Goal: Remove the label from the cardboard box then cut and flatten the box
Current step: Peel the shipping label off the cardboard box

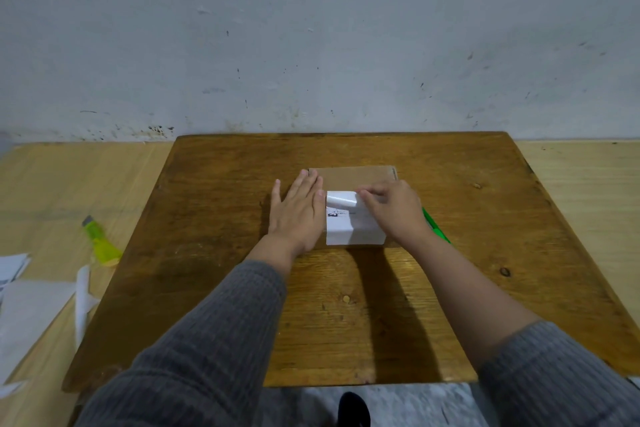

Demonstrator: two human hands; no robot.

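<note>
Grey sleeves nearest the lens; label peel under way on the cardboard box at mid-bench.
Left hand lies flat, fingers straight, pressing the box's left side down on the bench. Right hand pinches the label, far edge curled back toward the camera (near part appears still stuck). Risks, judged: a fast pull could tear the label or strip the cardboard face; the box could slide if the left hand eases. Right hand hides the label's right part and most of a green object, type unclear. Yellow cutter lies well left, off the bench.
</note>
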